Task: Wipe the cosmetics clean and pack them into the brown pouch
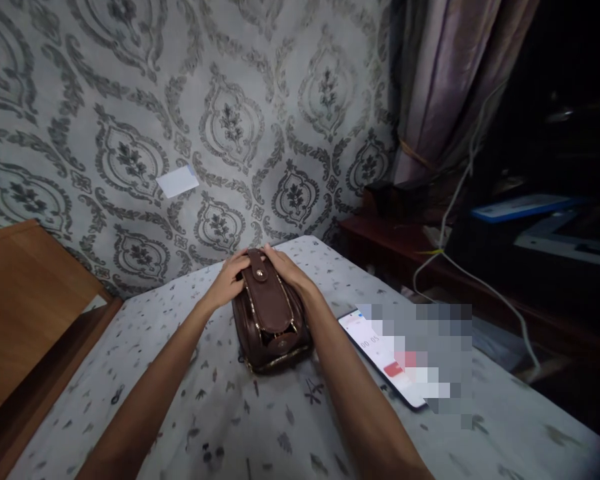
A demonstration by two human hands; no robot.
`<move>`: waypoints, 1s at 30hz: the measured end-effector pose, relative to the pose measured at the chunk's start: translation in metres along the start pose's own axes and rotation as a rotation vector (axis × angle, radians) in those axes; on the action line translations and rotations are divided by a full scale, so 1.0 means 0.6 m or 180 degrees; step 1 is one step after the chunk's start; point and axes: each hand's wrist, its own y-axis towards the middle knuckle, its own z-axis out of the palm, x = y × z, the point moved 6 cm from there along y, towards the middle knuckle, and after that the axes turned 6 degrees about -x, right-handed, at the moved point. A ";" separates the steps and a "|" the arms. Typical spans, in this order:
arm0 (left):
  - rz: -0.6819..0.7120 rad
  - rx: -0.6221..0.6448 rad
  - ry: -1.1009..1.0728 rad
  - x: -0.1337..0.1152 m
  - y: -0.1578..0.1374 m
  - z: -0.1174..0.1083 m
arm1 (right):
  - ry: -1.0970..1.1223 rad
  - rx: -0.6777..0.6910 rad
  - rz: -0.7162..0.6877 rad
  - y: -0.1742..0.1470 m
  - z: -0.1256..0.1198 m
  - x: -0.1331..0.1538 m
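A small brown leather bag [270,303] lies on the patterned white sheet, with a snap-button strap [259,273] at its far end and gold zips around its flap and near edge. The flap's zip looks partly undone at the near end, where a dark gap shows. My left hand [229,280] grips the bag's far left side, its fingers bent over the edge by the strap. On the far right side my right hand [286,268] holds the bag, with its fingertips near the top of the strap and partly hidden.
Right of the bag lies a tablet or large phone [380,353] with a lit timer screen, partly covered by blurred blocks. A wooden board [30,300] stands at the left. A white cable [460,193] hangs beside a dark red shelf [380,240]. Patterned wallpaper [230,127] rises behind the bed.
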 end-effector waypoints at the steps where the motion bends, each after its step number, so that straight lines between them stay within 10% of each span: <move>1: 0.0114 0.0066 0.0172 -0.012 -0.008 0.005 | -0.0021 0.0010 0.0008 -0.001 0.000 0.001; 30: -0.0056 -0.0266 0.1878 -0.059 -0.138 0.070 | -0.0455 0.0115 -0.0222 0.003 0.005 -0.001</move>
